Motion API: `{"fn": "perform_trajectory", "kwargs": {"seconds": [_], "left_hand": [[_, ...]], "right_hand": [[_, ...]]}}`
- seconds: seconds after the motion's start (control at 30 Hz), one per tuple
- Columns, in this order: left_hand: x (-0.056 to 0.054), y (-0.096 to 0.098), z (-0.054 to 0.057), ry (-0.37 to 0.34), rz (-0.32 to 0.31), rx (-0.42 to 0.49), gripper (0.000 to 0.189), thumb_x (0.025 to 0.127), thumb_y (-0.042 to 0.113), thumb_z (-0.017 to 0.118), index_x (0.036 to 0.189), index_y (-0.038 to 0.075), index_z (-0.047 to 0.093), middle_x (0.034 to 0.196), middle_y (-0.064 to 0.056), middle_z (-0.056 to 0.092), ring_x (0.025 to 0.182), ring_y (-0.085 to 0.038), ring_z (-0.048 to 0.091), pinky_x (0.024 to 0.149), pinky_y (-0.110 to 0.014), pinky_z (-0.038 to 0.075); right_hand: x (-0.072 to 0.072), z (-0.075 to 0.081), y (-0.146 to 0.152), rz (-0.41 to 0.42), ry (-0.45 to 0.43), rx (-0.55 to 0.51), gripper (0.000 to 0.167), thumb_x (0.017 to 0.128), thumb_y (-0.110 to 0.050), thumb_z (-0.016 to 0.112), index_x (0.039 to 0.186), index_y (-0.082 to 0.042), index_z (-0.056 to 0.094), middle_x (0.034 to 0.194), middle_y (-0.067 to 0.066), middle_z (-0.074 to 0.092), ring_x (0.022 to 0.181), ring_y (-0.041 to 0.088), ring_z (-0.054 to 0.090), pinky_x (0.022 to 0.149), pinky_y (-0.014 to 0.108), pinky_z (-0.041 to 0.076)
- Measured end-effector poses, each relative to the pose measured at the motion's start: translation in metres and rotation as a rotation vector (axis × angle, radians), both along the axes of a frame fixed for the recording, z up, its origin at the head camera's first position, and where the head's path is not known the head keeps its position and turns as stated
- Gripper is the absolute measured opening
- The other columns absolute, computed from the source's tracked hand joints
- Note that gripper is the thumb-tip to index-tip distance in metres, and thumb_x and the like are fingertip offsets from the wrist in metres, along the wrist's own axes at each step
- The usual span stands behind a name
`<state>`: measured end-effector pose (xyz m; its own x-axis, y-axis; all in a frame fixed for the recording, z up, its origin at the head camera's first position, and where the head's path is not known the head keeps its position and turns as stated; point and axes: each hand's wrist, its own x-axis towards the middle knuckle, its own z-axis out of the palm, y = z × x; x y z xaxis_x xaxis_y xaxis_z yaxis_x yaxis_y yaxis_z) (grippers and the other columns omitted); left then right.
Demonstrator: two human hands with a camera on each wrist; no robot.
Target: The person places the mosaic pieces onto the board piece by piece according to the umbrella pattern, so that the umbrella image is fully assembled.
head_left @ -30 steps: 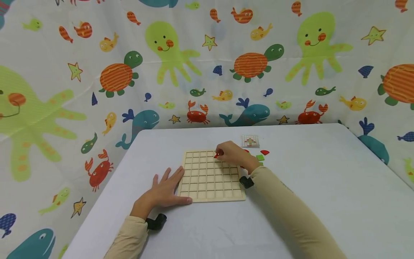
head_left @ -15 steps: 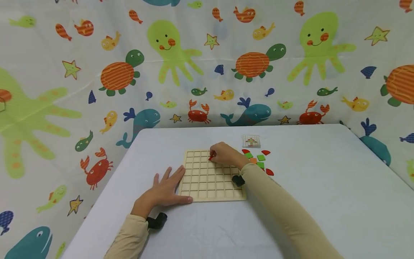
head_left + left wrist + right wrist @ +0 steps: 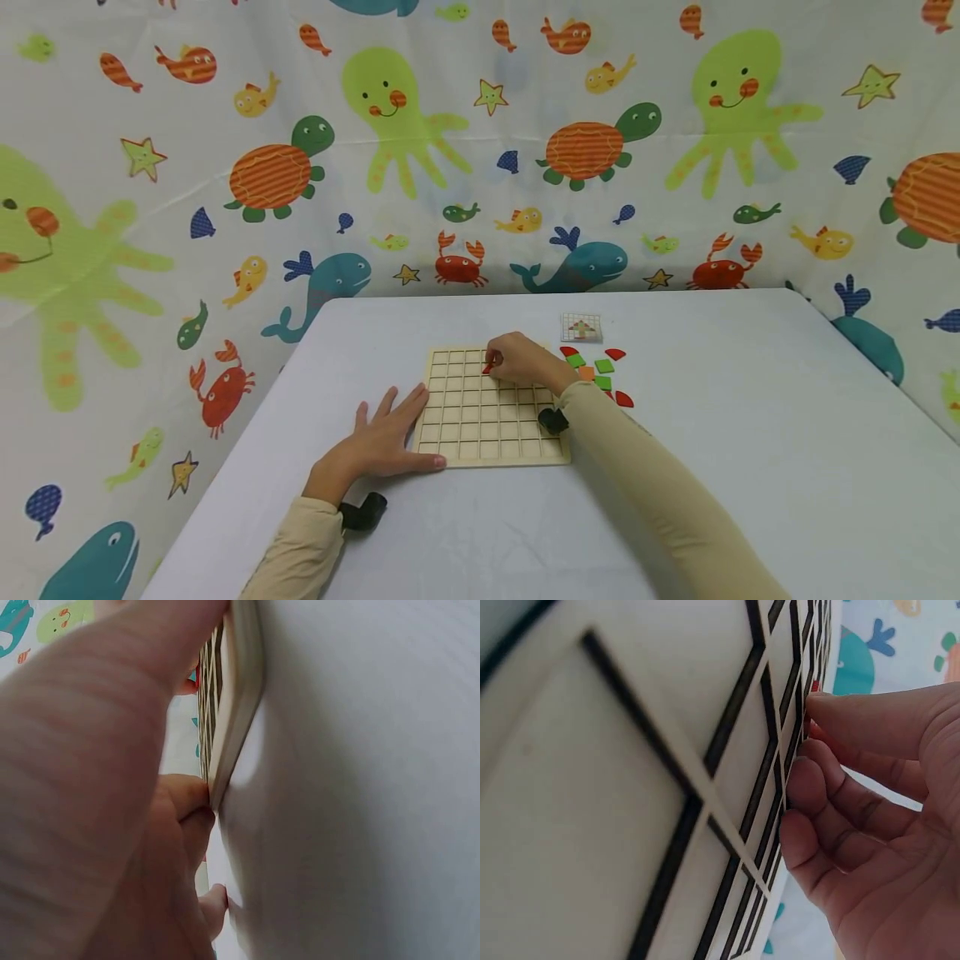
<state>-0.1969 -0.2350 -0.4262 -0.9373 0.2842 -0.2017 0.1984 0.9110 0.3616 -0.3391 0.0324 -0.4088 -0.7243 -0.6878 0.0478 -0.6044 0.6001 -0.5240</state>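
A pale wooden board (image 3: pixel 480 421) with a grid of grooved squares lies on the white table. My left hand (image 3: pixel 378 442) is spread at its near left corner, fingertips on the left edge and thumb along the front edge. In the left wrist view its fingers touch the board's side (image 3: pixel 238 712). Over the far rows of the grid, my right hand (image 3: pixel 522 360) pinches a small red piece (image 3: pixel 487 368) between thumb and fingers. The right wrist view shows the other fingertips close to the grid, with only a sliver of the red piece (image 3: pixel 814 686) visible.
Right of the board lie several loose pieces, among them a green square (image 3: pixel 604 366), an orange square (image 3: pixel 587 373) and a red quarter-round piece (image 3: pixel 615 354). Behind them is a small pattern card (image 3: pixel 581 327). A curtain (image 3: pixel 480 150) printed with sea animals hangs behind the table.
My right hand has shifted left across the far rows with the red piece, then stayed nearly still. More of the loose pieces have come into view. The left hand has kept its place.
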Motion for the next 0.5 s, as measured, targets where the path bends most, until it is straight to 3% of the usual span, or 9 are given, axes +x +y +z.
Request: {"fn": "perform_trajectory", "kwargs": {"seconds": [0.23, 0.5], "left_hand": [[-0.0017, -0.0003, -0.0015, -0.001, 0.000, -0.006, 0.123, 0.081, 0.074, 0.077, 0.172, 0.010, 0.023, 0.178, -0.010, 0.018, 0.162, -0.048, 0.003, 0.119, -0.078, -0.003], [-0.0017, -0.0012, -0.0032, 0.005, 0.001, -0.006, 0.123, 0.082, 0.074, 0.077, 0.172, 0.009, 0.023, 0.178, -0.010, 0.018, 0.161, -0.049, 0.003, 0.118, -0.079, -0.003]], "right_hand": [[0.0019, 0.0001, 0.0032, 0.016, -0.019, -0.014, 0.014, 0.098, -0.001, 0.071, 0.111, 0.001, 0.075, 0.096, 0.007, 0.069, 0.087, 0.020, 0.058, 0.084, 0.034, 0.053], [0.0073, 0.0006, 0.0100, 0.004, -0.030, -0.048, 0.027, 0.101, 0.000, 0.066, 0.126, 0.004, 0.072, 0.095, 0.006, 0.069, 0.087, 0.019, 0.058, 0.083, 0.032, 0.052]]}}
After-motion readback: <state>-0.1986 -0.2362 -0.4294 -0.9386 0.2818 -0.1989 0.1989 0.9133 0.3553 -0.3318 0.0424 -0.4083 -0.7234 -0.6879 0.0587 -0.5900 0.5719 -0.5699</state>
